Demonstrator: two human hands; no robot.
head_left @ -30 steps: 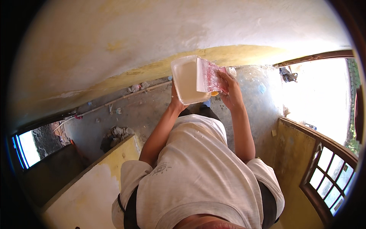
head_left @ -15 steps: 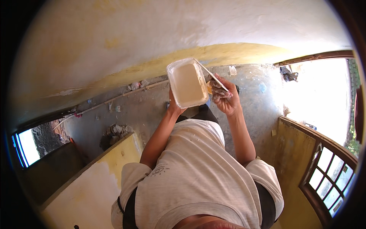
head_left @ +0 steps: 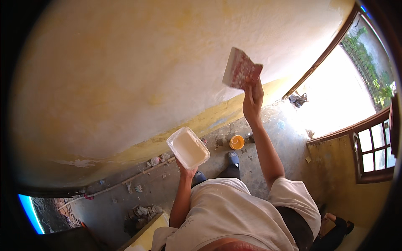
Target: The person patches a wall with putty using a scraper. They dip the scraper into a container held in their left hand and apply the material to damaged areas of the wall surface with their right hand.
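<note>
My left hand [head_left: 186, 170] is closed around the underside of a white rectangular plastic tub [head_left: 204, 161], which holds smooth cream-coloured paste. Raised high ahead and to the right, my right hand [head_left: 253, 102] grips a wide putty scraper [head_left: 241, 69]. The scraper's broad face is smeared with reddish and white residue, and its pale edge points left. Behind it stands the patchy cream and yellow wall [head_left: 125, 79]; I cannot tell whether the blade touches it.
An orange bucket [head_left: 237, 148] stands on the grey floor [head_left: 268, 138] near my feet. Debris and a long pole [head_left: 138, 176] lie along the wall's base. At right are a bright doorway [head_left: 335, 96] and a paned window [head_left: 372, 144]. Someone in dark clothing [head_left: 337, 234] shows at lower right.
My right hand has moved from beside the tub up toward the wall with the scraper. The tub, in my left hand, now sits lower and left in view. The view has turned.
</note>
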